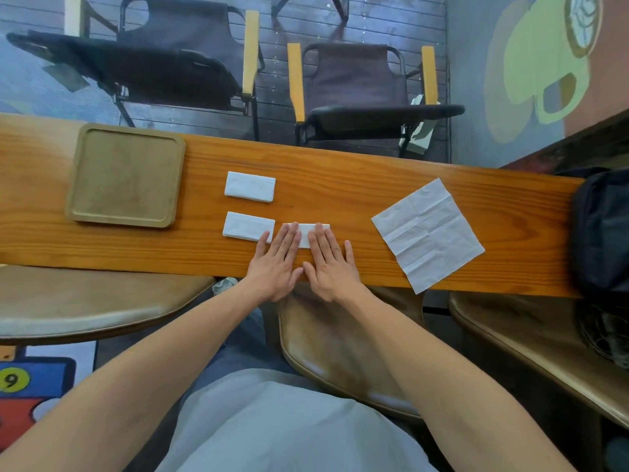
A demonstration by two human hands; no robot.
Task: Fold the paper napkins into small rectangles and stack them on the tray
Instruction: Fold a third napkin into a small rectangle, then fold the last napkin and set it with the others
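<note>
Right now both flat hands, left hand [277,258] and right hand [332,262], are pressing the small white folded paper napkin [305,235], its long axis lying crosswise. The square wooden tray [76,185] is sitting well off to the left, nearer the left hand.

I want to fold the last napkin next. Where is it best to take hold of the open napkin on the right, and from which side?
The unfolded napkin lies flat and turned like a diamond, with its near corner hanging slightly over the table's front edge. That overhanging corner is probably easiest: come from the near side with the right hand and pinch it, fingers below, thumb above.
</note>
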